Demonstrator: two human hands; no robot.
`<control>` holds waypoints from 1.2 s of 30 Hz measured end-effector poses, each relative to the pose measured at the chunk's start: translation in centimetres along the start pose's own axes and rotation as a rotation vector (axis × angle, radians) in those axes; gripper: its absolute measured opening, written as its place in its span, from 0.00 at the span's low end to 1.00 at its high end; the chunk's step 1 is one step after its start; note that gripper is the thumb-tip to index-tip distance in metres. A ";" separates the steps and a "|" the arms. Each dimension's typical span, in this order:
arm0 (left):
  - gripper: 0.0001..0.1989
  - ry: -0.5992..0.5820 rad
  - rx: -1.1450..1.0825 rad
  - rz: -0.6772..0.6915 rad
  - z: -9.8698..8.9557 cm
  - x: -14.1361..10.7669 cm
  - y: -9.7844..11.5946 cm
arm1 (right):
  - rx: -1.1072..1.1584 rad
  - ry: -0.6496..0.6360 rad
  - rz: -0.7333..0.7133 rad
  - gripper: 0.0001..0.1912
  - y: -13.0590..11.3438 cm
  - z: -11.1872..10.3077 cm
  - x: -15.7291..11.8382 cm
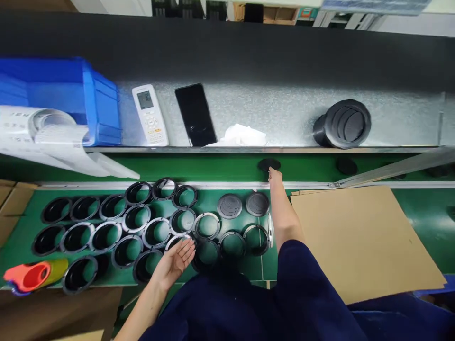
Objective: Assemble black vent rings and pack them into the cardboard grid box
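My right hand (275,175) reaches under the shelf edge, its fingers closed on the near rim of a black round disc (268,165). My left hand (177,259) is palm up with its fingers stretched out, holding nothing, over the near rows of black rings (156,233). Two slatted black round covers, one (229,206) beside the other (258,204), lie on the green table to the left of my right forearm. Nearer my body stand more black rings, among them one (256,240) beside a slim white tool (270,230).
Flat cardboard sheets (366,241) lie at the right. The metal shelf (284,113) holds a blue bin (103,109), remote (150,116), phone (195,114), white tissue (245,136) and black cylindrical part (343,124). A paper roll (46,135) overhangs the left; an orange-yellow tape dispenser (35,274) sits below.
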State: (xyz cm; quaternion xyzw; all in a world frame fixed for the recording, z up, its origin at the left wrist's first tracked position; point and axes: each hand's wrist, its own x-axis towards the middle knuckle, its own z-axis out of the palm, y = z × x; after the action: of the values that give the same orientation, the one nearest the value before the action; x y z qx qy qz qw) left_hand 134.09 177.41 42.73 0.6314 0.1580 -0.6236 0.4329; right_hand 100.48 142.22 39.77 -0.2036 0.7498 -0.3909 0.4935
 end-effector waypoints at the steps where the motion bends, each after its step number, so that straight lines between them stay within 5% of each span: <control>1: 0.19 -0.011 0.008 0.013 0.7 -0.1 0.1 | 0.023 -0.054 0.011 0.14 0.6 1.0 -1.3; 4: 0.18 -0.145 -0.016 0.105 3.0 -0.9 0.6 | 0.215 -0.358 0.058 0.16 4.2 4.1 -7.9; 8: 0.27 -0.466 -0.216 0.393 5.3 -1.8 2.0 | 0.407 -0.864 0.252 0.20 11.3 5.6 -20.7; 11: 0.27 -0.567 -0.337 0.517 5.3 -2.6 2.7 | 0.263 -1.187 0.364 0.23 15.0 4.5 -28.3; 14: 0.32 -0.561 -0.404 0.497 3.9 -3.6 2.9 | -0.051 -1.463 0.148 0.33 15.3 3.0 -31.3; 16: 0.33 -0.550 -0.413 0.463 2.8 -4.4 2.5 | -0.201 -1.434 -0.275 0.36 14.1 2.3 -31.3; 19: 0.32 -0.567 -0.414 0.420 1.4 -5.5 1.7 | -0.316 -1.037 -1.006 0.27 12.5 2.3 -30.3; 22: 0.33 -0.595 -0.401 0.412 0.4 -6.5 0.7 | -0.474 -0.851 -1.335 0.25 12.7 2.8 -30.0; 26: 0.36 -0.622 -0.264 0.363 -0.7 -7.6 -0.1 | -0.566 -0.886 -1.345 0.30 14.1 3.0 -31.1; 36: 0.39 -0.750 -0.300 0.289 -2.1 -9.3 -1.0 | -0.300 -0.975 -0.955 0.40 13.7 0.8 -33.3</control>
State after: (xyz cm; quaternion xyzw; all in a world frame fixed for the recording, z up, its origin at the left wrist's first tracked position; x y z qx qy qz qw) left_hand 133.09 182.75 50.67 0.3066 -0.0114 -0.7130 0.6305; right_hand 116.65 173.31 48.11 -0.7289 0.3173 -0.3214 0.5145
